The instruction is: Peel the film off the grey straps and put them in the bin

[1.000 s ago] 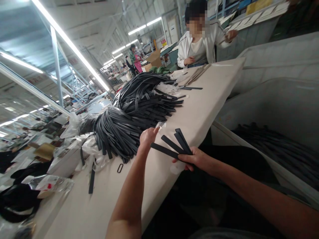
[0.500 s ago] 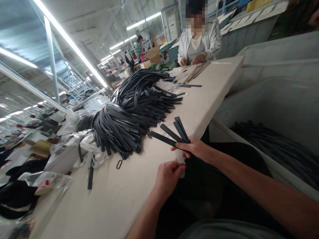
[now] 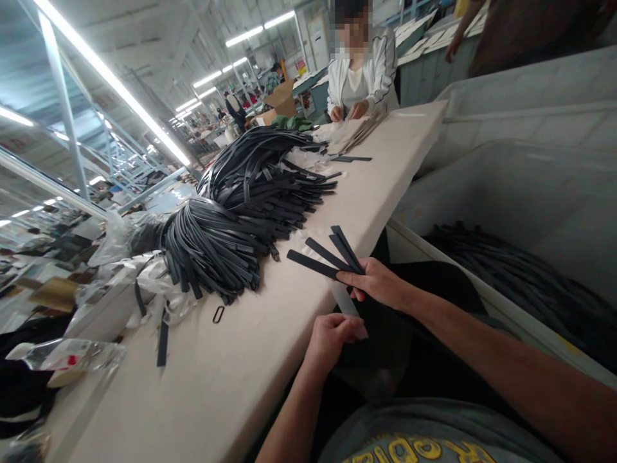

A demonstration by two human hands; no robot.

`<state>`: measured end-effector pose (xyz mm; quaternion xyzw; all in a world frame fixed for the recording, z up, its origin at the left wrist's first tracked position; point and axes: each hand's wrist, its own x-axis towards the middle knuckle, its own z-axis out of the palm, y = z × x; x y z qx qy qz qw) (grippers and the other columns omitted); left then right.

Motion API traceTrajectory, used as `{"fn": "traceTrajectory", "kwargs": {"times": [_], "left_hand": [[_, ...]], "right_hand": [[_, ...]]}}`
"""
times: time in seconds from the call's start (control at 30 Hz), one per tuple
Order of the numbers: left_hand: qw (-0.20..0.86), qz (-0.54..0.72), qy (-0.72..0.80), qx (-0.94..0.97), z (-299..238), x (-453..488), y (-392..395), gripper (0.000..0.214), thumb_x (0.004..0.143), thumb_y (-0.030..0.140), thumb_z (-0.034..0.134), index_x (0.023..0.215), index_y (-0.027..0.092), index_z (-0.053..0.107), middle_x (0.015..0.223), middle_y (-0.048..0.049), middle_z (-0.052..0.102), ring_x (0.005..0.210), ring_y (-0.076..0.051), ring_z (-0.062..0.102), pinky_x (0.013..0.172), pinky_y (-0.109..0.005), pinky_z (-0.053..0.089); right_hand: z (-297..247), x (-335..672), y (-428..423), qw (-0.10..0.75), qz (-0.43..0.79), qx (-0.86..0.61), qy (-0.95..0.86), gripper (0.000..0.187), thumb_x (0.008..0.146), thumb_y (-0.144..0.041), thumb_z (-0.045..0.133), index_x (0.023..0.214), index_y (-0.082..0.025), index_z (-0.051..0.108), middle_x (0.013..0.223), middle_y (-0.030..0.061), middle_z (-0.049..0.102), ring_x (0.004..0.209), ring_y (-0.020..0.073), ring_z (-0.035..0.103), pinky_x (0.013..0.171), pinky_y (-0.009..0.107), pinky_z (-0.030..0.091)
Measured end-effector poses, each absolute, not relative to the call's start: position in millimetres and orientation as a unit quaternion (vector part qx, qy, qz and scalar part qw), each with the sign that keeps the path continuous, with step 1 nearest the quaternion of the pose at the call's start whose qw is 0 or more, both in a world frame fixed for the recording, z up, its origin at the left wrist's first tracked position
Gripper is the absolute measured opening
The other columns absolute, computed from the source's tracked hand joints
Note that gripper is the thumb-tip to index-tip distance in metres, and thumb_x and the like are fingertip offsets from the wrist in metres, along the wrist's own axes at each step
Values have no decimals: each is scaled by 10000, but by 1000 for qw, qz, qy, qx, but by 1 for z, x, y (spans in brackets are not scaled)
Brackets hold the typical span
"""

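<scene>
My right hand (image 3: 378, 283) is closed on a fan of several black straps (image 3: 322, 256), their ends sticking out over the edge of the long white table (image 3: 231, 379). Just below it, my left hand (image 3: 332, 335) pinches a clear plastic sleeve (image 3: 348, 302) that runs up toward the straps. A big heap of black straps (image 3: 245, 206) lies on the table to the left of both hands.
A small black loop (image 3: 218, 314) and a loose strap (image 3: 162, 343) lie near the heap. Plastic bags (image 3: 72, 357) crowd the left. A grey bin (image 3: 520, 283) with more straps stands on my right. A person in a white jacket (image 3: 359, 77) works at the far end.
My left hand came back from the strap heap to the table edge and took hold of the clear sleeve under my right hand. The view shifted slightly right.
</scene>
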<state>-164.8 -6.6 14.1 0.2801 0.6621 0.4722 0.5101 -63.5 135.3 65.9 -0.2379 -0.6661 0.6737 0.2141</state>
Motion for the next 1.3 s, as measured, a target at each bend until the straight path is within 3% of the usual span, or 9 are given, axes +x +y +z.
{"fn": "traceTrajectory", "kwargs": {"times": [0.13, 0.23, 0.4, 0.73, 1.07, 1.3], "left_hand": [[539, 579, 596, 140, 9, -155, -3, 435, 599, 509, 818, 741, 113, 706, 668, -68, 709, 614, -135, 639, 584, -214, 451], [557, 627, 540, 69, 6, -147, 2, 472, 537, 517, 870, 672, 129, 636, 611, -27, 663, 572, -121, 631, 554, -201, 461], [585, 639, 500, 9, 1, -132, 10, 523, 508, 497, 899, 811, 138, 668, 762, -49, 718, 669, -158, 696, 582, -212, 507], [582, 644, 495, 45, -7, -103, 11, 471, 566, 473, 883, 753, 108, 652, 536, 27, 587, 511, -96, 602, 586, -213, 506], [602, 616, 508, 4, -16, -100, 10, 465, 652, 488, 827, 898, 124, 674, 816, -80, 724, 697, -164, 691, 637, -245, 531], [623, 596, 506, -9, -19, -85, 12, 441, 582, 413, 882, 869, 141, 686, 761, -34, 704, 615, -117, 650, 631, -236, 530]], "right_hand": [[59, -3, 126, 245, 618, -314, -678, 554, 765, -696, 642, 824, -149, 710, 454, -26, 487, 424, 141, 463, 462, 275, 392], [43, 56, 103, 188, 565, -395, -700, 648, 786, -785, 540, 770, -169, 739, 519, 30, 556, 401, 143, 434, 382, 279, 317], [14, 117, 58, 110, 539, -435, -713, 640, 863, -747, 456, 589, -209, 667, 580, 50, 590, 535, 184, 542, 498, 288, 416], [4, 124, 49, 113, 618, -453, -632, 648, 810, -787, 499, 602, -190, 639, 545, 21, 524, 479, 142, 442, 442, 253, 331], [-8, 123, 54, 116, 583, -486, -640, 654, 806, -797, 470, 574, -202, 605, 503, 8, 471, 447, 143, 407, 426, 263, 308], [-15, 126, 51, 144, 494, -519, -683, 547, 861, -682, 458, 595, -230, 615, 482, 16, 534, 454, 186, 499, 464, 301, 379]]}}
